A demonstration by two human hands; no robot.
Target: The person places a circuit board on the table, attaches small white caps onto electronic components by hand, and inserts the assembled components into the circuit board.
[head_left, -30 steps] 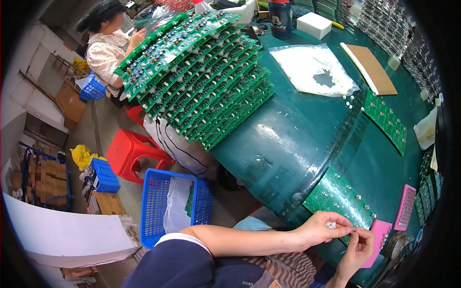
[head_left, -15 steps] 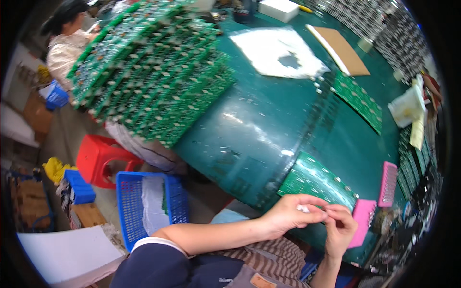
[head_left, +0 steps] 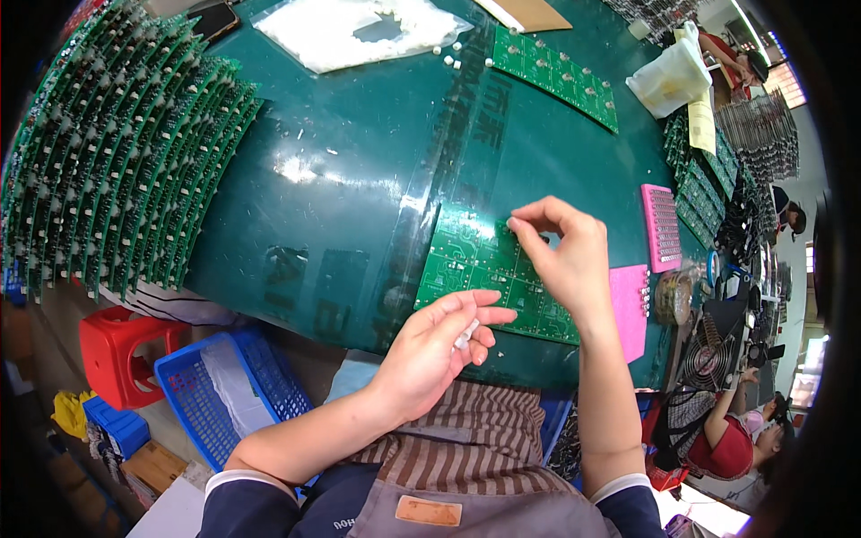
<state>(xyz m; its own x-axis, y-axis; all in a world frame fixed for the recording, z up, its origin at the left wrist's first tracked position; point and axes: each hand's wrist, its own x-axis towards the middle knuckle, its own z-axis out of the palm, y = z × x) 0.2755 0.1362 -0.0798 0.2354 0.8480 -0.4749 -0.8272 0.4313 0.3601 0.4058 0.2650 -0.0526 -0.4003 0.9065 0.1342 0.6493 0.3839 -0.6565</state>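
Note:
A green circuit board lies on the table in front of me. My left hand is over its near left edge, fingers curled round several small white parts, with the index finger stretched toward the board. Above the board's far side, my right hand has thumb and index finger pinched together. Whatever sits between those fingertips is too small to make out. Farther away lies another green circuit board with components standing on it, next to a few loose white parts.
Stacked circuit boards stand at the left on the green table. A white plastic bag lies at the back. Right of the board are a pink foam block and a pink rack. A blue basket and red stool are below left.
My hands were together near the board's front edge and have moved apart. The right has reached out over the board; the left stays nearer me. The view has turned to the right.

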